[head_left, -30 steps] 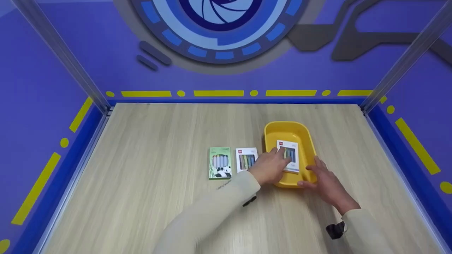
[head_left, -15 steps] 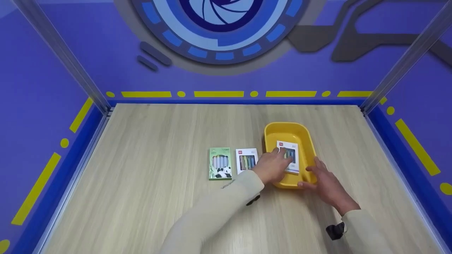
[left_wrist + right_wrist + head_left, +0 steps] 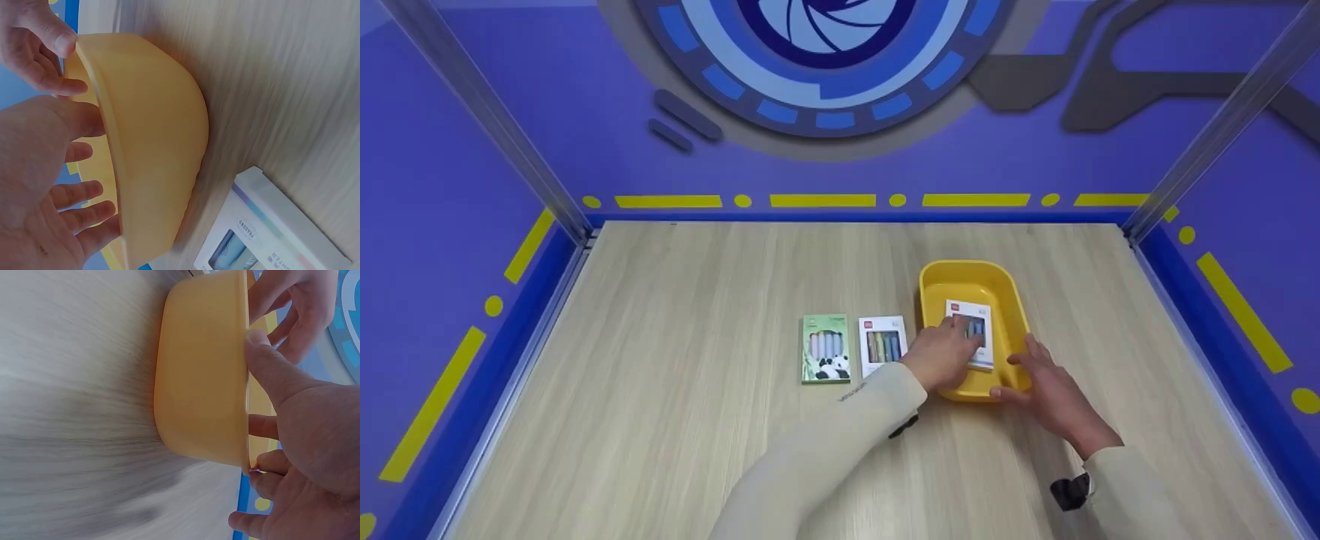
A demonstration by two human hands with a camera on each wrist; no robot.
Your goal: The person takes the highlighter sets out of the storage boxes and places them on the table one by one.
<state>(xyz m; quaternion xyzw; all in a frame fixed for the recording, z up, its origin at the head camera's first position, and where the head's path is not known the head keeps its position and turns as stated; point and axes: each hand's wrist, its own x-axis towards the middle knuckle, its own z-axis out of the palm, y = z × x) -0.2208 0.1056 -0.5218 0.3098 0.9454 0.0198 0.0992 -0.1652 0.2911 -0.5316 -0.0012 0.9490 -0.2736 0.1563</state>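
Observation:
A white box of highlighters (image 3: 982, 354) lies inside the yellow tray (image 3: 971, 274). My left hand (image 3: 940, 352) reaches over the tray's near left side, its fingers spread and resting on the box's front; the box's left edge is hidden. In the left wrist view, the left fingers (image 3: 84, 191) dip loosely behind the rim. My right hand (image 3: 1057, 394) holds the tray's near right corner. The right wrist view shows its thumb on the rim and its index finger inside the wall.
Left of the tray lies a similar white box of highlighters (image 3: 884, 347), partly covered by the left arm. Farther left is a green panda-printed box of pens (image 3: 825, 349). Both lie on the wooden table (image 3: 675, 360), with blue-purple walls (image 3: 780, 176) behind and at the sides.
The left hand and forearm have shifted slightly right over the box. The right hand, tray and boxes look essentially unmoved; the whole head view shifts a little.

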